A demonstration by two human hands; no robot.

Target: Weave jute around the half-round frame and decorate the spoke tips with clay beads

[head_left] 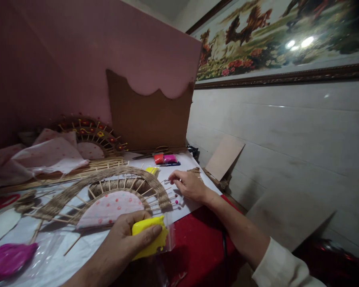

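My left hand (pixel 134 239) is closed around a lump of yellow modelling clay (pixel 148 235) in a clear zip bag, thumb pressed on top. Just beyond it lies a half-round fan frame (pixel 119 175) of thin sticks with braided twine bands and a dotted cloth centre (pixel 113 207). My right hand (pixel 188 185) is at the frame's right end, thumb and forefinger pinched at the tip of a stick. Whatever is between those fingertips is too small to make out. Below them, small magenta balls (pixel 176 202) sit on the ends of neighbouring sticks.
Magenta clay (pixel 10 261) in a bag lies at left. Behind the frame are a twine roll (pixel 119 186), thin sticks, scissors (pixel 155 151) and red and pink clay packs (pixel 164 158). A decorated fan (pixel 91 131) leans at the back by a cardboard panel (pixel 149 115).
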